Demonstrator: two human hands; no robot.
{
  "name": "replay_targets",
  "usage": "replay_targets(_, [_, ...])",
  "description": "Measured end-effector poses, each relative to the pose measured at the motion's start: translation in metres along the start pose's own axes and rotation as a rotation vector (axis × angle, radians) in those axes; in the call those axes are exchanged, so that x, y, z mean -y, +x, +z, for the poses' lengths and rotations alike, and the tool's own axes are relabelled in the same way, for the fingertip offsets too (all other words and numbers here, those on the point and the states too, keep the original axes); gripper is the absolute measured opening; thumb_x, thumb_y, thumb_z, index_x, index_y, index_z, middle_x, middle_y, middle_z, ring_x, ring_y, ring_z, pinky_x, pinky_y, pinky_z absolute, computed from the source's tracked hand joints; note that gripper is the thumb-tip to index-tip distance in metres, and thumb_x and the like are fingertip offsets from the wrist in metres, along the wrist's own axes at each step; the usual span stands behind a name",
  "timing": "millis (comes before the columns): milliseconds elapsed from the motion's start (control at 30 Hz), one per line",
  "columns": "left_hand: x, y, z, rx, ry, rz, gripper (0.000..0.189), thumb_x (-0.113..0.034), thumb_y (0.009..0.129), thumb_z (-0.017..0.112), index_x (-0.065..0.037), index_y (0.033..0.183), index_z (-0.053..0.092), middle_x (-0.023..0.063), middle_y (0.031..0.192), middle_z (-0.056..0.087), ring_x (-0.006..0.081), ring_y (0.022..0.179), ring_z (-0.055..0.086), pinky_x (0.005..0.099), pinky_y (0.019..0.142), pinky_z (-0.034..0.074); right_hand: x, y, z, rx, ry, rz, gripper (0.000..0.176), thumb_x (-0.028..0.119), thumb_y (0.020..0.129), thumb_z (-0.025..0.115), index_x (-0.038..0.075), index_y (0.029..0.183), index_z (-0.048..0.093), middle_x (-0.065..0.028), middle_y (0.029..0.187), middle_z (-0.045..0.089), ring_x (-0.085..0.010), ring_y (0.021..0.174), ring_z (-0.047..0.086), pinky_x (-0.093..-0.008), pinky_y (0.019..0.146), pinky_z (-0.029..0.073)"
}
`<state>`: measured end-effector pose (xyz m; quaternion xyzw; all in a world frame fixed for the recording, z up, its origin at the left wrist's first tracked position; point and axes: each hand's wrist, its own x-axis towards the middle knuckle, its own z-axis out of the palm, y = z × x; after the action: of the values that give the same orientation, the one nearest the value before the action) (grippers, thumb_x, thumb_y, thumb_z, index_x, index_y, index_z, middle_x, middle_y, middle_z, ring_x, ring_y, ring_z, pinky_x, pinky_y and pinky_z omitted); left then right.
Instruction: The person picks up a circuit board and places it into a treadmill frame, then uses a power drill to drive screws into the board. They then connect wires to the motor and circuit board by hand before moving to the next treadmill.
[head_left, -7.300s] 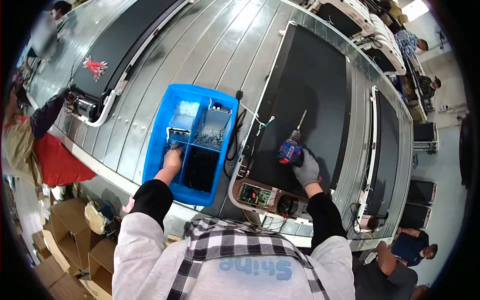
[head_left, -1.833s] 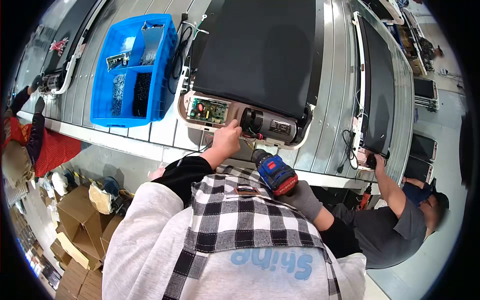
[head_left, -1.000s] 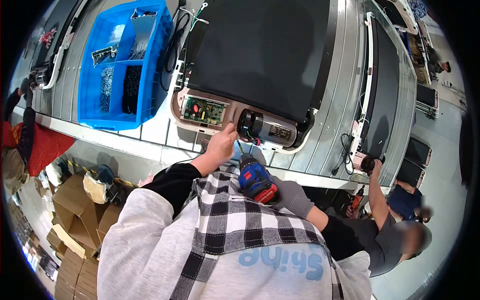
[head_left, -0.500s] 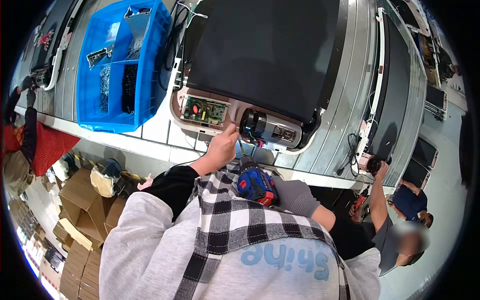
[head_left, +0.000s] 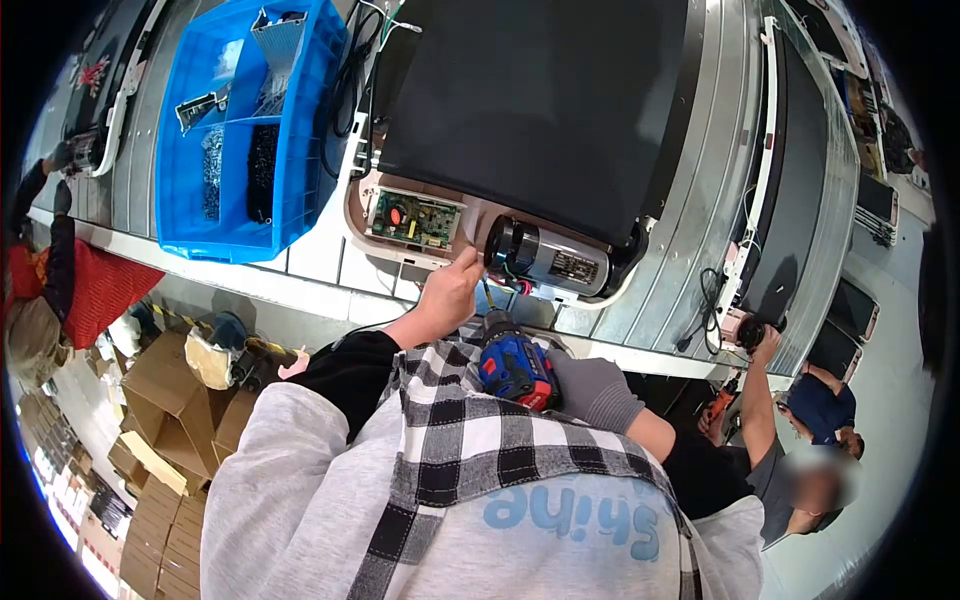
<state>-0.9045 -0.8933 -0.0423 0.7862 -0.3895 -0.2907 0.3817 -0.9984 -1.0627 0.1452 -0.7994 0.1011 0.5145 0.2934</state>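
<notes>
My right hand [head_left: 590, 385], in a grey knit glove, is wrapped round a blue and red cordless drill [head_left: 515, 365]. The drill's long bit points up toward the near edge of the treadmill base [head_left: 402, 257]. My bare left hand [head_left: 450, 292] is closed in a pinch just left of the bit, by the motor; what its fingertips hold is hidden. A green circuit board [head_left: 412, 218] sits in the base's left side. To its right lies a black and silver cylindrical motor [head_left: 560, 262], with coloured wires at its left end.
A blue divided bin [head_left: 285, 190] with screws and metal parts stands left of the treadmill's black belt [head_left: 530, 110]. Co-workers handle other units at the far left and right. Cardboard boxes [head_left: 165, 390] are stacked at lower left.
The scene has shifted very slightly in view. Both hands and the drill keep nearly the same place by the motor.
</notes>
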Motion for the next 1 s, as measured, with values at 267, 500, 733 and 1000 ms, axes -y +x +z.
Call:
replay_targets(267, [-0.001, -0.002, 0.001, -0.017, -0.001, -0.004, 0.014, 0.006, 0.068, 0.050, 0.000, 0.081, 0.050, 0.0139, 0.088, 0.049, 0.0369, 0.068, 0.056, 0.0445, 0.057, 0.047, -0.005, -0.009, 0.004, -0.161, -0.011, -0.106, 0.059, 0.042, 0.070, 0.067, 0.006, 0.113, 0.047, -0.0187, 0.084, 0.064, -0.0345, 0.082, 0.064, -0.0434, 0.071, 0.051])
replay_targets(500, [0.002, -0.002, 0.009, -0.062, 0.100, -0.016, 0.014, 0.007, 0.070, 0.049, -0.001, 0.082, 0.050, 0.0142, 0.089, 0.049, 0.0381, 0.069, 0.056, 0.0472, 0.059, 0.046, 0.007, -0.007, -0.011, 0.036, -0.053, 0.038, 0.057, 0.043, 0.068, 0.068, 0.006, 0.108, 0.051, -0.0186, 0.084, 0.064, -0.0351, 0.083, 0.063, -0.0428, 0.072, 0.050])
replay_targets(733, [0.001, -0.066, -0.024, -0.190, 0.315, -0.193, 0.037, -0.001, 0.077, 0.051, -0.011, 0.112, 0.051, 0.0081, 0.108, 0.053, 0.0337, 0.077, 0.061, 0.0424, 0.063, 0.050, -0.033, -0.080, 0.016, -0.304, 0.171, -0.190, 0.047, 0.035, 0.070, 0.071, 0.010, 0.107, 0.057, -0.0171, 0.077, 0.064, -0.0366, 0.075, 0.062, -0.0415, 0.065, 0.049])
replay_targets(1000, [0.044, -0.152, -0.050, -0.420, 0.715, -0.436, 0.010, -0.014, 0.078, 0.050, -0.011, 0.083, 0.058, 0.0060, 0.075, 0.059, 0.0252, 0.085, 0.056, 0.0398, 0.074, 0.040, -0.084, -0.089, 0.064, -0.523, 0.017, -0.405, 0.031, 0.024, 0.072, 0.062, 0.008, 0.099, 0.062, -0.0120, 0.094, 0.064, -0.0307, 0.086, 0.062, -0.0380, 0.074, 0.050])
